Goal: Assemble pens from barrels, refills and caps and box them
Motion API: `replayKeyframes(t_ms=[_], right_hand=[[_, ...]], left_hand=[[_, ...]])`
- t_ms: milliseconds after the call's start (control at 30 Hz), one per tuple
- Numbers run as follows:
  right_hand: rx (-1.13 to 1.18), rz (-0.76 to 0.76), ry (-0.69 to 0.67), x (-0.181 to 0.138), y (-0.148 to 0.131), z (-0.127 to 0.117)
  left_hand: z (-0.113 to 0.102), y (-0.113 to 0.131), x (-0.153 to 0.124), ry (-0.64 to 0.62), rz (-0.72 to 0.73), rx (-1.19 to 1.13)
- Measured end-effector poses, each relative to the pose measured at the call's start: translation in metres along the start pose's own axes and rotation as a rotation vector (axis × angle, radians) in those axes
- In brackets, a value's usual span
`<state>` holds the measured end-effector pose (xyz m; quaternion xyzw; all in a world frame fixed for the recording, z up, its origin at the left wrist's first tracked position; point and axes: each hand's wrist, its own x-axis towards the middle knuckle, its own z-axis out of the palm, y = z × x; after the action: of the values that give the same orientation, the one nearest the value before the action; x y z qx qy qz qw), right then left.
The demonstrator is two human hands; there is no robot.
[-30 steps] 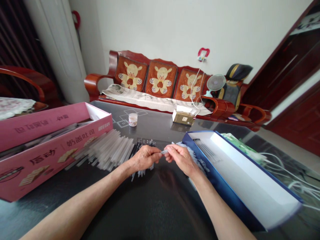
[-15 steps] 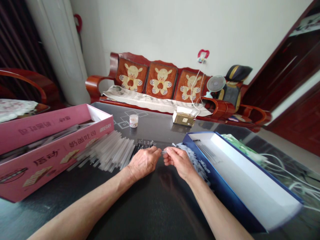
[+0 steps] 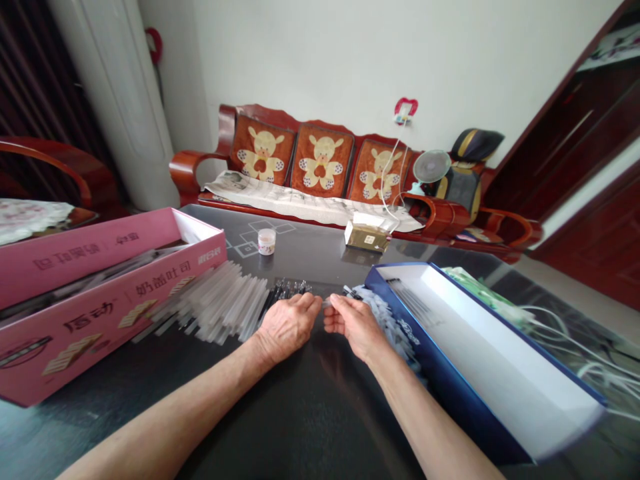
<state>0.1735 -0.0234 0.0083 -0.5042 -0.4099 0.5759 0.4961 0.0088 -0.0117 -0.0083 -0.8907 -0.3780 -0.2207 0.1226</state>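
My left hand (image 3: 289,323) lies knuckles-up on the dark table, fingers curled over a small clear tube whose end shows between both hands. My right hand (image 3: 351,322) pinches the other end of that clear tube (image 3: 327,303). Behind the left hand lie several dark pen refills (image 3: 286,290), and to their left a fanned heap of clear plastic tubes (image 3: 220,301). Just right of my right hand is a pile of small clear pieces (image 3: 387,319) against the blue box (image 3: 450,373).
A long pink carton (image 3: 100,293) stands at the left. A small white jar (image 3: 267,241) and a tan tissue box (image 3: 367,235) sit at the table's far side. White cables (image 3: 565,340) lie right of the blue box. A wooden sofa (image 3: 320,167) lines the wall.
Both hands have sunk lower onto the table and slid slightly away from me, still together on the clear tube. Less of the tube shows between them.
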Motion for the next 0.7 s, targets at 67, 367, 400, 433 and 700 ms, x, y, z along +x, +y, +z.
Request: replayKeyframes(t_ms=[67, 367, 400, 433, 700], right_hand=[[-0.078, -0.026, -0.025, 0.001, -0.003, -0.004], [-0.833, -0.435, -0.237, -0.008, -0.027, -0.019], [-0.927, -0.504, -0.216, -0.011, -0.033, -0.018], [-1.008, -0.562, -0.188, -0.013, -0.039, -0.018], [-1.495, -0.471, 0.412, -0.001, -0.093, -0.143]], left_hand=[[-0.004, -0.001, 0.003, -0.010, 0.016, 0.002], [-0.007, -0.002, 0.004, 0.122, 0.133, -0.039], [-0.007, -0.001, 0.004, 0.162, 0.131, -0.051], [-0.008, -0.001, 0.004, 0.207, 0.123, -0.058], [-0.012, -0.011, 0.007, 0.406, -0.037, -0.079]])
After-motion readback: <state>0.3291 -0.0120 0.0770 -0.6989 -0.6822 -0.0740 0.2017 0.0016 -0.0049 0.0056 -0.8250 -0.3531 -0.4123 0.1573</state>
